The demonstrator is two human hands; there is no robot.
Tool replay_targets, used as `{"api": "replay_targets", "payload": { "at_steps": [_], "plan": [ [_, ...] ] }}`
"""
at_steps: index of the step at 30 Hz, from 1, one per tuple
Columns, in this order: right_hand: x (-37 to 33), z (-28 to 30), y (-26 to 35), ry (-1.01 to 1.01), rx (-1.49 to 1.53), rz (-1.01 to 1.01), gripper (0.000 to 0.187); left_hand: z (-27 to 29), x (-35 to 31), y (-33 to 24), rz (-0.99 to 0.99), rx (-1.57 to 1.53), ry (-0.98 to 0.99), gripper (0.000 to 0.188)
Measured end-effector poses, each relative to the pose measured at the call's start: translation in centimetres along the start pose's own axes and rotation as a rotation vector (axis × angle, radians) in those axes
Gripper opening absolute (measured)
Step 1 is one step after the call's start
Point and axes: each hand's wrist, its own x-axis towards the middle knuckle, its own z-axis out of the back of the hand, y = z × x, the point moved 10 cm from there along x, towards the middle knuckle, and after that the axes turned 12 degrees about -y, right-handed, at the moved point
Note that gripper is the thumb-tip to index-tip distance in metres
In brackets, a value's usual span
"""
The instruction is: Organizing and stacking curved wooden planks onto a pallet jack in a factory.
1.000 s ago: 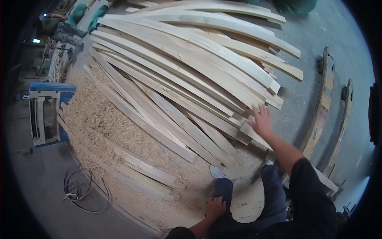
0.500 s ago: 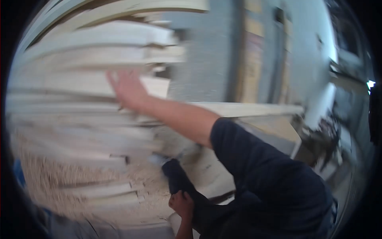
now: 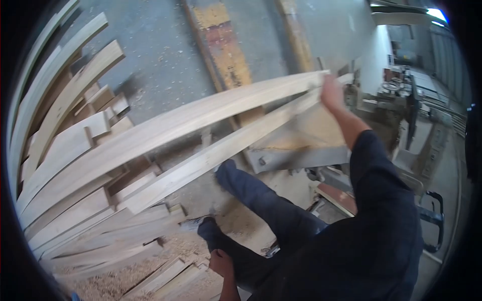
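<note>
My right hand [image 3: 333,94] is closed round the far right end of a long pale wooden board [image 3: 201,113], which slants down left over the lumber pile. Just below it, a second, narrower board [image 3: 221,151] runs up to the same hand; whether the fingers grip this one too I cannot tell. My left hand [image 3: 221,263] hangs low beside my leg, fingers curled in, with nothing visible in them.
Curved planks [image 3: 75,100] and short offcuts are stacked at the left. Wood shavings [image 3: 108,278] cover the lower left. Yellow-painted beams [image 3: 223,45] lie on the grey floor ahead. A yellowish panel [image 3: 311,133] is under the boards, with machinery at the right.
My right hand has swung from above the pile at the left to the right, where it now holds a board end. The view has turned. My left hand stays low by my leg.
</note>
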Motion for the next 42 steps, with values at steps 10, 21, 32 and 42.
{"api": "replay_targets", "payload": {
  "at_steps": [10, 21, 32, 42],
  "plan": [
    [-4.2, 9.7, 34.7, -0.168, 0.798, 0.809, 0.081, 0.9, -0.5, -1.3, -0.069, -0.006, -0.15, 0.022],
    [-6.4, 8.0, 50.4, 0.294, 0.749, 0.921, 0.096, -0.9, -1.8, -0.7, 0.003, -0.041, -0.135, 0.024],
    [-7.9, 0.5, 32.5, 0.088, 0.483, 0.829, 0.087, -0.8, -1.4, -1.6, 0.055, -0.02, -0.04, 0.024],
    [-8.8, -1.6, 33.9, 0.335, 0.752, 0.755, 0.07, 0.1, -0.4, -1.7, -0.003, -0.03, -0.074, 0.022]
  ]
}}
